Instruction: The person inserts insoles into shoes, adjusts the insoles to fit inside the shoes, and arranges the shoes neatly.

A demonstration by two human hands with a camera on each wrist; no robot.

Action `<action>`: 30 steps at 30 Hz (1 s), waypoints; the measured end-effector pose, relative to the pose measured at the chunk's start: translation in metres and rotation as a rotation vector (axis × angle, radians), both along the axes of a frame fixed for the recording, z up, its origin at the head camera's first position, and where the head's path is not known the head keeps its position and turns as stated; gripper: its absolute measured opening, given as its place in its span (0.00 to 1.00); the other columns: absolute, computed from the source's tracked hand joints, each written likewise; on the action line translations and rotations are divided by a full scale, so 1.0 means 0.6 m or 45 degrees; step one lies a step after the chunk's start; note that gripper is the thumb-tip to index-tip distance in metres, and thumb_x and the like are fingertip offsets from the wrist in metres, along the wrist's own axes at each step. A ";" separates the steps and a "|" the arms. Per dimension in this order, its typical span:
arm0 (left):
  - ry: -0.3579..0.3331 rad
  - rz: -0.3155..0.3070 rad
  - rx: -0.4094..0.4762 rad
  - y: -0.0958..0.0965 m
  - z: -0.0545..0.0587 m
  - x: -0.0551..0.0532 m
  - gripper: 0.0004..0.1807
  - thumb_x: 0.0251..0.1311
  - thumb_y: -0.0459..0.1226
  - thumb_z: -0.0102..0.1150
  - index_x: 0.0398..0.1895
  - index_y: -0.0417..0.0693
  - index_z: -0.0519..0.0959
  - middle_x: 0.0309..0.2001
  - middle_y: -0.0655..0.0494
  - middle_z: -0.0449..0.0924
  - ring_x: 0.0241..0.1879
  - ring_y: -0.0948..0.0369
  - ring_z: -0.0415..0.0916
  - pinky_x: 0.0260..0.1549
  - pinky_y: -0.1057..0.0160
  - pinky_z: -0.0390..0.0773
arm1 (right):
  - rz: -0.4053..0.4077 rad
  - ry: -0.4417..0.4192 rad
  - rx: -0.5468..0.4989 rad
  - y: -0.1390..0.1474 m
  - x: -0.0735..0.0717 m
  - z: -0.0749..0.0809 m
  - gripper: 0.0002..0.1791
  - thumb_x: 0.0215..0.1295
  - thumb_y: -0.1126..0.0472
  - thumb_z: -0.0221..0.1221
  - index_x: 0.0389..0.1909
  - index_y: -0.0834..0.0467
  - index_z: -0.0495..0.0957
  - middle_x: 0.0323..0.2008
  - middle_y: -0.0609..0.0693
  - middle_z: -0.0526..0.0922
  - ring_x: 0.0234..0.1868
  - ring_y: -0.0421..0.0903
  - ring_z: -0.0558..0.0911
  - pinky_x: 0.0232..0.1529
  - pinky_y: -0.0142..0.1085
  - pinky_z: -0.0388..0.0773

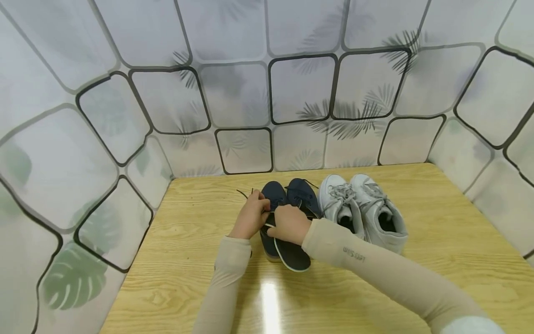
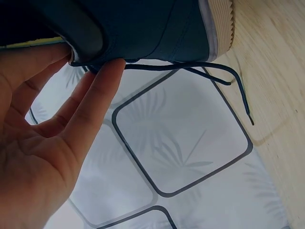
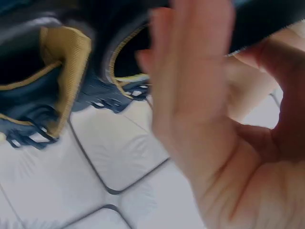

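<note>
A pair of dark blue lace-up shoes stands side by side, the left shoe nearest my left hand and the right shoe beside it. At the left shoe's opening, my left hand pinches the collar edge; the left wrist view has its fingers against the shoe's side, near a loose lace. Between thumb and fingers, my right hand holds a black insole with a pale edge, slanted over the left shoe. The insole's front end is hidden by the hands.
White sneakers with laces stand right of the blue pair, close against it. All the shoes rest on a wood-grain table. A patterned backdrop rises behind the table and along both sides.
</note>
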State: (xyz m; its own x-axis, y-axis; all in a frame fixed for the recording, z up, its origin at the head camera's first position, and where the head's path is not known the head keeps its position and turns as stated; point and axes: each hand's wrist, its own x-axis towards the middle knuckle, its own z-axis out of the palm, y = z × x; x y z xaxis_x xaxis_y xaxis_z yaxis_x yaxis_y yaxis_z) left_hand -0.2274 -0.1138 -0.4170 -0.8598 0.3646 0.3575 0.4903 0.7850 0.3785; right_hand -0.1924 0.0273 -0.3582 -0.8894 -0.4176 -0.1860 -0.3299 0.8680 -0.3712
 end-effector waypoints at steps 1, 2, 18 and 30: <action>-0.006 0.002 0.005 0.000 0.000 0.000 0.13 0.52 0.25 0.67 0.20 0.46 0.74 0.35 0.50 0.67 0.34 0.55 0.67 0.35 0.57 0.74 | 0.016 0.038 0.035 -0.002 0.005 -0.001 0.25 0.60 0.52 0.65 0.10 0.55 0.66 0.10 0.46 0.62 0.10 0.42 0.66 0.12 0.32 0.58; -0.008 0.003 0.007 -0.001 0.000 -0.001 0.13 0.52 0.26 0.67 0.20 0.46 0.74 0.35 0.50 0.67 0.33 0.55 0.67 0.34 0.58 0.74 | 0.030 0.073 0.064 -0.003 0.011 -0.001 0.25 0.60 0.51 0.65 0.10 0.55 0.67 0.10 0.47 0.64 0.11 0.43 0.68 0.12 0.32 0.59; -0.061 0.018 0.019 -0.005 0.007 -0.002 0.11 0.55 0.27 0.66 0.21 0.46 0.74 0.36 0.50 0.68 0.31 0.56 0.68 0.33 0.58 0.74 | 0.175 0.433 0.060 0.024 0.110 0.015 0.19 0.51 0.55 0.70 0.25 0.64 0.74 0.14 0.53 0.69 0.16 0.50 0.73 0.13 0.40 0.69; -0.080 0.010 0.041 -0.005 0.006 0.002 0.11 0.54 0.26 0.66 0.22 0.45 0.75 0.36 0.50 0.68 0.31 0.56 0.69 0.32 0.59 0.75 | 0.058 0.489 0.088 0.002 0.096 -0.009 0.18 0.56 0.54 0.68 0.23 0.64 0.74 0.19 0.58 0.73 0.20 0.52 0.76 0.16 0.39 0.74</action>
